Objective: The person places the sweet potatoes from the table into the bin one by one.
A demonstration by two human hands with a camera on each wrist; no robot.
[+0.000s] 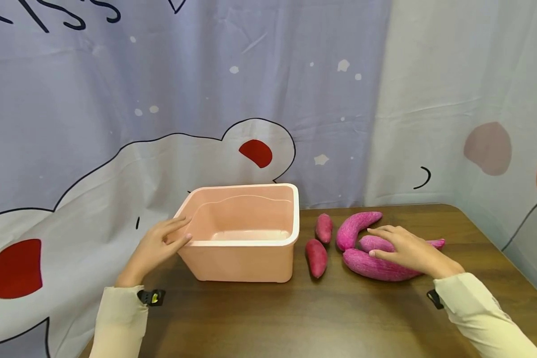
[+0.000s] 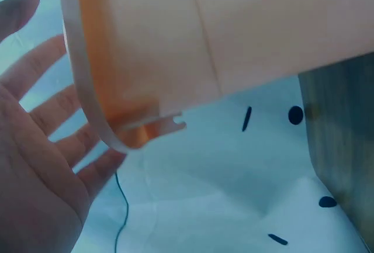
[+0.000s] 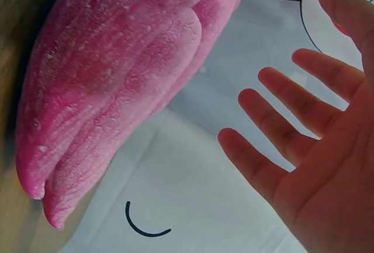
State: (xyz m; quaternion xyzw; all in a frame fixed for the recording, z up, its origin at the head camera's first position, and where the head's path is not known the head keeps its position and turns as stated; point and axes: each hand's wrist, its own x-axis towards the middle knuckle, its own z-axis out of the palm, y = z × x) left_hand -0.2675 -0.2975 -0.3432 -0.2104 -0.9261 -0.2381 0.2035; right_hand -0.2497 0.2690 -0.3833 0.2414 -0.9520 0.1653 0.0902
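A peach plastic bin (image 1: 246, 262) stands on the table. At its left rim is my left hand (image 1: 154, 248), fingers extended. In the left wrist view the fingertips disappear behind the bin's rim (image 2: 76, 60); whether they press on it I cannot tell. My right hand (image 1: 409, 252) hovers over three large pink sweet potatoes: a curved one (image 1: 355, 228), a middle one (image 1: 375, 243) partly hidden by the hand, and a front one (image 1: 376, 268). The right wrist view has that hand (image 3: 327, 148) with spread fingers, apart from the pink sweet potatoes (image 3: 111, 72), holding nothing.
Two smaller red sweet potatoes, one behind (image 1: 324, 228) and one in front (image 1: 316, 257), lie between the bin and the large ones. A printed curtain (image 1: 331, 99) hangs right behind the brown wooden table (image 1: 286, 318). Each wrist bears a dark strap.
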